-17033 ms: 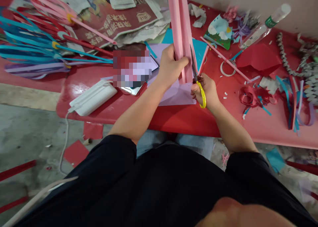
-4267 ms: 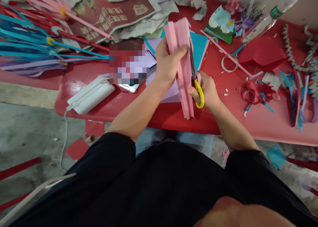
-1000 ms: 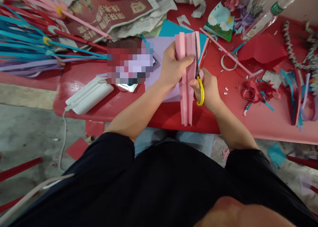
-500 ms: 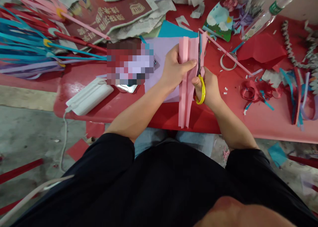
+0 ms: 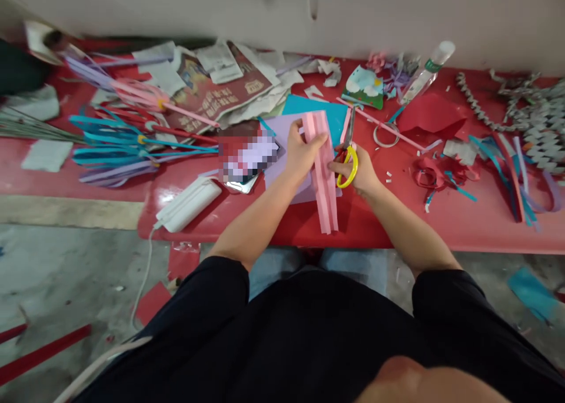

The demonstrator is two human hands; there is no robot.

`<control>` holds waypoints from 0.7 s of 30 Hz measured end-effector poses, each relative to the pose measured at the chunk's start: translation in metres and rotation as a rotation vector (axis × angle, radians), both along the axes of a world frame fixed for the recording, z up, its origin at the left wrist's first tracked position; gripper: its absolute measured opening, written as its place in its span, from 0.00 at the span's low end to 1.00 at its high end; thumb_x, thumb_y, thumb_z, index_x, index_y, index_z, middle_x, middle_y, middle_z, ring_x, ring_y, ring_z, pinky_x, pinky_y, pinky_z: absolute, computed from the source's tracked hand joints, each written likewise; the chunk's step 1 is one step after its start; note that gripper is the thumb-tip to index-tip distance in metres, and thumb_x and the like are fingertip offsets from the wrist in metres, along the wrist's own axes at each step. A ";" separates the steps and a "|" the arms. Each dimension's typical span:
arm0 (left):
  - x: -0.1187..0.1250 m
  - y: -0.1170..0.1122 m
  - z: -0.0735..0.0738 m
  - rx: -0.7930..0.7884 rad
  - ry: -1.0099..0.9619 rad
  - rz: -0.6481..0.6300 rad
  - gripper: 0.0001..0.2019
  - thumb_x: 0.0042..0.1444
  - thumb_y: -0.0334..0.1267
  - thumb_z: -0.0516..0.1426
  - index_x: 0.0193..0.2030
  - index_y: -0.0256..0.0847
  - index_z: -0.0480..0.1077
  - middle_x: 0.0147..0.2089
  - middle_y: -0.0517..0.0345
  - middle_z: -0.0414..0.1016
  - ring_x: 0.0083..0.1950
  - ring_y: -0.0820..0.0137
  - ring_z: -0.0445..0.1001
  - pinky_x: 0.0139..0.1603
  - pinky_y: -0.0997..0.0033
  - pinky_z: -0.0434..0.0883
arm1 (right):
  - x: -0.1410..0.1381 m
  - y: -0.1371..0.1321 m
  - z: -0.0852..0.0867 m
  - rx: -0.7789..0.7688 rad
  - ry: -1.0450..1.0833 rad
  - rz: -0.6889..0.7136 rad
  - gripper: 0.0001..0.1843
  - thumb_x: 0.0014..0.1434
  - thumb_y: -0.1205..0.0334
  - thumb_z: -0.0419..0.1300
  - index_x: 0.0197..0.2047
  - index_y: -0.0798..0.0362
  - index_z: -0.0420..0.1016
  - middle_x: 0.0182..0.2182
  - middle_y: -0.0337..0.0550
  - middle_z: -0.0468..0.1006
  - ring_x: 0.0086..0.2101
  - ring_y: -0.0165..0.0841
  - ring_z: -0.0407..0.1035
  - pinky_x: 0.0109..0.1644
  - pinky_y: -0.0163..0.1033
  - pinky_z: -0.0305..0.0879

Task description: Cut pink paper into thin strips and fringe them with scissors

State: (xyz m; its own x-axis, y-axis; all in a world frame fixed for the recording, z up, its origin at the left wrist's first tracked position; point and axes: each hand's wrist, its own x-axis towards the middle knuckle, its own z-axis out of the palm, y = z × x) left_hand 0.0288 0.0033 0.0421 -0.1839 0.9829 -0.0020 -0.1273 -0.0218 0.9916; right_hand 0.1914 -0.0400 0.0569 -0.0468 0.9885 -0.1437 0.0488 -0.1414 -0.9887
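Observation:
My left hand [image 5: 303, 153] is closed on a pleated sheet of pink paper [image 5: 325, 200], thumb on top, its long side running toward me. In my right hand [image 5: 365, 170] is a pair of scissors [image 5: 354, 163] with yellow handles, blades pointing away from me and just right of the pink paper. A narrow pink paper strip [image 5: 346, 125] shows beside the blades; whether my right fingers touch it I cannot tell. Beneath the hands lie a purple sheet [image 5: 282, 126] and a blue sheet [image 5: 304, 105].
On the red table [image 5: 397, 220], a white power strip [image 5: 189, 204] and blue paper flowers [image 5: 106, 138] stand left. Newspaper [image 5: 212, 94] lies behind. To the right are a plastic bottle [image 5: 426, 76], a tape ring [image 5: 376, 137], red scraps [image 5: 430, 176] and paper strips [image 5: 507, 173].
The scissors have come away from the pink paper, where the blades were cutting along its right side. A narrow strip now stands apart from the sheet. The view has shifted, showing more wall.

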 end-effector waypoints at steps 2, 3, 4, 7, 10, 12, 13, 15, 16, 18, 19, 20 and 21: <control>-0.001 -0.015 0.009 0.067 0.077 0.074 0.31 0.64 0.44 0.76 0.67 0.50 0.67 0.67 0.45 0.76 0.60 0.54 0.80 0.62 0.53 0.79 | 0.001 0.001 0.000 0.014 0.013 -0.058 0.31 0.40 0.54 0.75 0.47 0.47 0.71 0.28 0.31 0.76 0.28 0.34 0.72 0.33 0.43 0.71; -0.004 -0.028 0.017 0.139 0.149 0.115 0.32 0.64 0.47 0.76 0.68 0.51 0.67 0.73 0.43 0.72 0.64 0.53 0.78 0.66 0.50 0.78 | 0.002 0.002 -0.001 0.027 0.023 -0.082 0.31 0.39 0.54 0.74 0.47 0.47 0.71 0.28 0.31 0.76 0.28 0.34 0.71 0.34 0.43 0.71; -0.009 -0.047 0.025 0.210 0.213 0.111 0.31 0.65 0.48 0.75 0.69 0.52 0.68 0.75 0.43 0.70 0.67 0.51 0.77 0.69 0.48 0.76 | 0.004 0.004 -0.002 0.039 0.035 -0.098 0.31 0.39 0.55 0.74 0.47 0.47 0.71 0.28 0.31 0.76 0.29 0.34 0.71 0.34 0.43 0.71; -0.038 -0.123 0.039 0.302 0.260 -0.481 0.13 0.71 0.51 0.71 0.58 0.55 0.80 0.58 0.49 0.82 0.57 0.51 0.81 0.65 0.47 0.78 | 0.008 0.009 -0.005 0.063 0.032 -0.141 0.29 0.40 0.55 0.72 0.46 0.46 0.70 0.28 0.30 0.75 0.29 0.34 0.70 0.34 0.42 0.68; -0.074 -0.211 0.016 0.110 0.142 -1.319 0.15 0.67 0.54 0.73 0.57 0.56 0.87 0.56 0.48 0.89 0.58 0.48 0.87 0.65 0.44 0.80 | 0.010 0.013 -0.007 0.075 0.004 -0.154 0.27 0.41 0.56 0.71 0.45 0.46 0.68 0.27 0.29 0.73 0.28 0.33 0.68 0.33 0.42 0.65; -0.094 -0.259 -0.020 0.056 0.150 -1.411 0.22 0.54 0.64 0.77 0.52 0.65 0.90 0.55 0.50 0.90 0.55 0.46 0.89 0.61 0.43 0.82 | 0.010 0.015 -0.009 0.075 0.004 -0.156 0.27 0.42 0.56 0.71 0.46 0.46 0.68 0.27 0.30 0.74 0.28 0.33 0.69 0.33 0.42 0.66; -0.101 -0.278 -0.040 0.074 0.147 -1.370 0.25 0.44 0.72 0.77 0.46 0.68 0.91 0.48 0.51 0.90 0.48 0.46 0.89 0.52 0.44 0.82 | 0.010 0.016 -0.010 0.075 0.008 -0.158 0.27 0.42 0.56 0.71 0.46 0.46 0.68 0.27 0.30 0.74 0.28 0.33 0.69 0.33 0.43 0.66; -0.111 -0.303 -0.073 0.088 0.181 -1.244 0.27 0.30 0.78 0.77 0.36 0.71 0.91 0.39 0.51 0.86 0.40 0.49 0.86 0.43 0.47 0.78 | 0.010 0.017 -0.012 0.074 0.025 -0.157 0.28 0.42 0.56 0.72 0.46 0.46 0.67 0.27 0.30 0.74 0.27 0.33 0.70 0.33 0.43 0.67; -0.113 -0.309 -0.082 0.111 0.190 -1.289 0.28 0.26 0.78 0.77 0.34 0.73 0.90 0.35 0.52 0.84 0.36 0.51 0.83 0.39 0.49 0.76 | 0.010 0.018 -0.013 0.072 0.035 -0.151 0.29 0.42 0.56 0.72 0.47 0.46 0.67 0.26 0.29 0.74 0.27 0.34 0.70 0.33 0.43 0.67; -0.111 -0.312 -0.083 0.117 0.222 -1.376 0.26 0.22 0.76 0.79 0.31 0.76 0.88 0.30 0.54 0.82 0.33 0.53 0.77 0.37 0.51 0.71 | 0.011 0.018 -0.014 0.075 0.053 -0.144 0.30 0.42 0.57 0.73 0.47 0.46 0.66 0.25 0.28 0.74 0.27 0.33 0.70 0.33 0.43 0.67; -0.108 -0.309 -0.076 0.122 0.229 -1.406 0.25 0.21 0.76 0.79 0.28 0.76 0.87 0.27 0.56 0.81 0.31 0.55 0.75 0.36 0.52 0.68 | 0.011 0.018 -0.015 0.078 0.059 -0.145 0.30 0.43 0.58 0.73 0.47 0.45 0.66 0.26 0.28 0.74 0.27 0.33 0.70 0.33 0.43 0.67; -0.105 -0.306 -0.064 0.122 0.244 -1.448 0.23 0.22 0.76 0.79 0.25 0.75 0.85 0.26 0.57 0.81 0.30 0.56 0.73 0.35 0.53 0.65 | 0.011 0.018 -0.015 0.079 0.062 -0.146 0.30 0.43 0.58 0.74 0.47 0.45 0.66 0.26 0.27 0.74 0.27 0.33 0.69 0.33 0.43 0.67; -0.101 -0.301 -0.049 0.130 0.254 -1.452 0.23 0.23 0.77 0.78 0.20 0.73 0.82 0.24 0.58 0.79 0.28 0.58 0.71 0.34 0.54 0.63 | 0.011 0.018 -0.015 0.080 0.062 -0.149 0.30 0.43 0.59 0.75 0.47 0.45 0.65 0.26 0.27 0.73 0.27 0.33 0.69 0.33 0.43 0.67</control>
State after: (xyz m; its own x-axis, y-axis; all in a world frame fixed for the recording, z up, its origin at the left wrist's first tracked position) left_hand -0.0719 -0.2976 -0.0069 0.9558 0.2932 -0.0203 0.0574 -0.1184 0.9913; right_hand 0.2027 -0.0216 0.0419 0.0942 0.9934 -0.0661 -0.0283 -0.0637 -0.9976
